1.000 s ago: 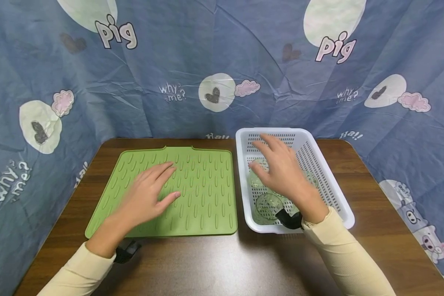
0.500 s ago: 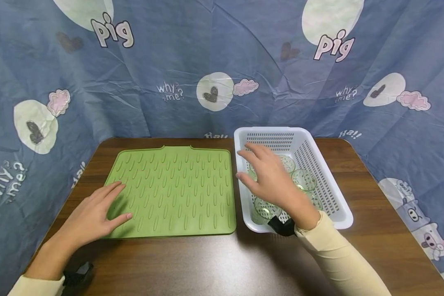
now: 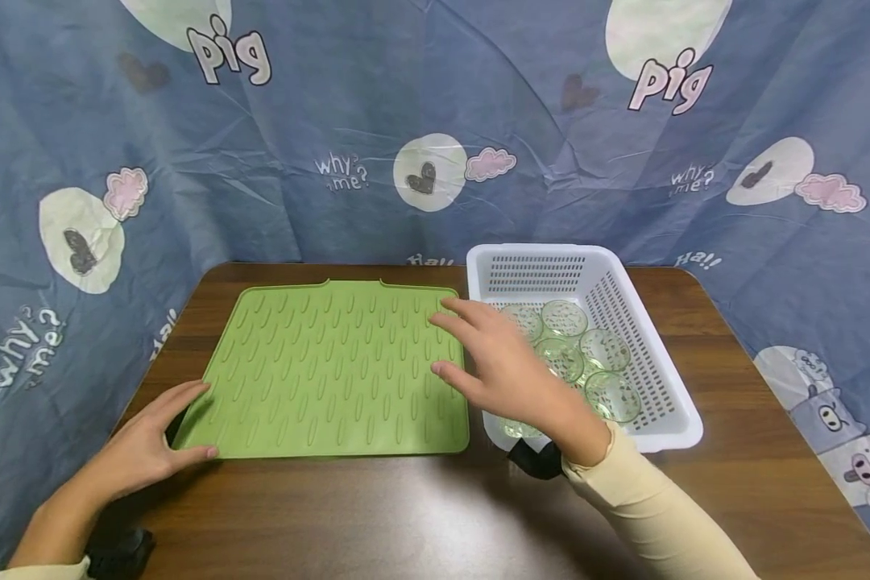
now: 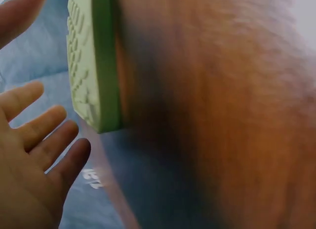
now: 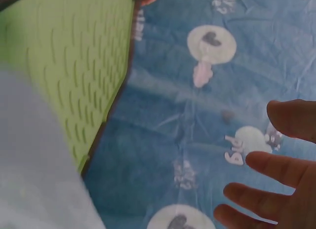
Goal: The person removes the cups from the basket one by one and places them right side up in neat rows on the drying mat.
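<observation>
A green ridged mat [image 3: 333, 370] lies flat on the brown table. At its near left corner is my left hand [image 3: 141, 447], thumb and fingers spread apart, holding nothing. In the left wrist view the same hand [image 4: 34, 160] shows spread fingers beside the mat's corner [image 4: 86, 66]. My right hand [image 3: 503, 362] is over the gap between the mat and a white slotted basket [image 3: 660, 379], fingers extended and nothing in them. Several clear glass cups or dishes [image 3: 612, 396] stand inside the basket, some partly hidden by the right hand and forearm.
The brown wooden table [image 3: 377, 515] reaches in front of the mat and basket. A blue printed cloth [image 3: 420, 97] hangs behind and along both sides of it. A black strap [image 3: 536, 459] is on my right wrist.
My left hand has moved left and toward me, from over the mat to its near left corner. My right hand has moved left, from above the basket to the mat's right edge.
</observation>
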Demonstrator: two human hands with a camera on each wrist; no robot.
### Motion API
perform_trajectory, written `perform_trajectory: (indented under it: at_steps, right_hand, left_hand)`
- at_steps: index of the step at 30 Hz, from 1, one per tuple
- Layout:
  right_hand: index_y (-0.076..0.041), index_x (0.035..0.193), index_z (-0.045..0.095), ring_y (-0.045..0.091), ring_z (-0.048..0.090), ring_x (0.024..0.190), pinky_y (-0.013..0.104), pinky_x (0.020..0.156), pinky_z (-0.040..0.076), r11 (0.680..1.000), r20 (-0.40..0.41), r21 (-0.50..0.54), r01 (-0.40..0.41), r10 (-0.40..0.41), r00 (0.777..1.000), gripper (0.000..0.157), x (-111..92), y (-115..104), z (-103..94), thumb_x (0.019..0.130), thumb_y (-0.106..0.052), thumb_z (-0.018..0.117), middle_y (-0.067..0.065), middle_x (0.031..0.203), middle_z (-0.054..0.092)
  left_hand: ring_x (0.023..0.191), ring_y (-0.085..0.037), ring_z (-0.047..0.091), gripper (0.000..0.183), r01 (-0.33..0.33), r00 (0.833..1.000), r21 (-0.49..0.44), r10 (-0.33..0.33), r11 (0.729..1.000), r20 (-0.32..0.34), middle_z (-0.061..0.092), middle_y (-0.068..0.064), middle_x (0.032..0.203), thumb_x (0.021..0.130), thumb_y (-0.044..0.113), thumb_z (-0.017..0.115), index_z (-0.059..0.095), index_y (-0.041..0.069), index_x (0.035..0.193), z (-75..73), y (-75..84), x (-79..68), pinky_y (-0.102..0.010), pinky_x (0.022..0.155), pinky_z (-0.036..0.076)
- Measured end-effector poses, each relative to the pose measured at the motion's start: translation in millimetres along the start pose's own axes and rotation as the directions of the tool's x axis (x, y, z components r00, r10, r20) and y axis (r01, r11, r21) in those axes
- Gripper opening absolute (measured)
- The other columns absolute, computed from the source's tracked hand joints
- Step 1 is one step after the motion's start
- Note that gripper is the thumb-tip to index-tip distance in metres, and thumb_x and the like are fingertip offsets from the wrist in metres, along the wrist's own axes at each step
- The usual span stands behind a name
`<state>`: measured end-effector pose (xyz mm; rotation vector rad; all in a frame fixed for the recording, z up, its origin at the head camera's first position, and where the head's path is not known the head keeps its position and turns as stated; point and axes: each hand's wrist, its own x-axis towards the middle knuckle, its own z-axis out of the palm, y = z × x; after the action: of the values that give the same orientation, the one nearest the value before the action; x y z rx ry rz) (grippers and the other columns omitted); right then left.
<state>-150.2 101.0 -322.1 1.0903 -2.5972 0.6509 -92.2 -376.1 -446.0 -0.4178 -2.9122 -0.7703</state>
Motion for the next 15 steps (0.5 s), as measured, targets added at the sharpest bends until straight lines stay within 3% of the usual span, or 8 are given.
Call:
perform_trajectory:
  at_steps: [4,5,6,8,9,11,12,15]
  right_hand:
    - [-0.008,0.139,0.056,0.03,0.048,0.139,0.049,0.117,0.04,0.991,0.035,0.132,0.029,-0.034,0.999,0.052,2,-8,4.6,0.093,-0.03,0.067,0.013,0.148,0.051]
    - [-0.007,0.139,0.056,0.029,0.048,0.139,0.047,0.118,0.039,0.983,0.043,0.178,0.036,-0.045,0.998,0.051,2,-10,6.0,0.093,-0.029,0.067,0.013,0.148,0.052]
    - [-0.007,0.138,0.057,0.028,0.049,0.139,0.046,0.118,0.039,0.975,0.049,0.219,0.042,-0.054,0.997,0.05,2,-12,7.5,0.093,-0.027,0.067,0.012,0.147,0.053]
    - [-0.007,0.136,0.058,0.026,0.05,0.139,0.044,0.118,0.039,0.958,0.056,0.282,0.051,-0.07,0.996,0.048,2,-15,10.8,0.093,-0.025,0.067,0.011,0.145,0.055]
    - [-0.007,0.136,0.059,0.025,0.05,0.138,0.043,0.118,0.039,0.952,0.058,0.301,0.056,-0.077,0.995,0.047,2,-16,12.4,0.093,-0.024,0.067,0.01,0.145,0.056]
    - [-0.007,0.135,0.059,0.025,0.051,0.138,0.043,0.118,0.04,0.947,0.064,0.316,0.061,-0.086,0.994,0.045,1,-18,16.5,0.093,-0.023,0.067,0.009,0.143,0.057]
    - [-0.008,0.135,0.06,0.024,0.051,0.137,0.043,0.118,0.04,0.947,0.066,0.315,0.065,-0.09,0.994,0.045,1,-19,18.1,0.093,-0.024,0.067,0.009,0.143,0.058]
    - [-0.009,0.134,0.06,0.025,0.051,0.137,0.044,0.117,0.04,0.952,0.069,0.298,0.076,-0.101,0.992,0.045,0,-21,23.1,0.093,-0.025,0.067,0.009,0.143,0.058]
  left_hand:
    - [0.134,-0.05,0.04,0.096,-0.002,0.999,-0.005,0.002,1.0,-0.032,0.044,-0.031,0.143,0.067,0.023,0.09,0.043,0.003,0.148,4.6,-4.6,-5.0,-0.065,0.089,0.037]
    - [0.142,-0.039,0.036,0.095,-0.007,0.999,0.001,0.008,1.0,-0.044,0.045,-0.03,0.143,0.067,0.023,0.09,0.044,0.004,0.147,6.3,-6.3,-6.5,-0.061,0.098,0.037]
    - [0.142,-0.036,0.037,0.094,-0.008,0.999,0.01,0.009,1.0,-0.051,0.046,-0.03,0.143,0.067,0.023,0.09,0.045,0.003,0.147,7.6,-7.2,-7.8,-0.058,0.1,0.037]
    - [0.146,-0.016,0.032,0.092,0.0,0.998,0.04,0.002,0.999,-0.057,0.047,-0.028,0.143,0.067,0.025,0.09,0.046,0.003,0.146,10.7,-9.1,-10.4,-0.047,0.101,0.037]
    - [0.146,-0.016,0.032,0.092,0.002,0.999,0.045,0.0,0.999,-0.054,0.047,-0.028,0.142,0.068,0.026,0.09,0.046,0.002,0.145,12.0,-9.7,-11.3,-0.047,0.101,0.038]
    - [0.143,-0.028,0.039,0.091,0.012,0.999,0.064,-0.009,0.998,-0.048,0.047,-0.027,0.142,0.068,0.027,0.09,0.047,0.0,0.144,13.5,-9.4,-11.8,-0.045,0.1,0.038]
    - [0.136,-0.04,0.044,0.091,0.02,0.999,0.067,-0.017,0.998,-0.042,0.047,-0.027,0.142,0.068,0.028,0.09,0.047,-0.001,0.144,13.5,-8.8,-11.5,-0.051,0.092,0.039]
    - [0.121,-0.054,0.048,0.091,0.02,0.999,0.066,-0.018,0.998,-0.039,0.047,-0.028,0.141,0.067,0.027,0.09,0.049,-0.004,0.141,13.0,-7.4,-9.2,-0.06,0.086,0.04]
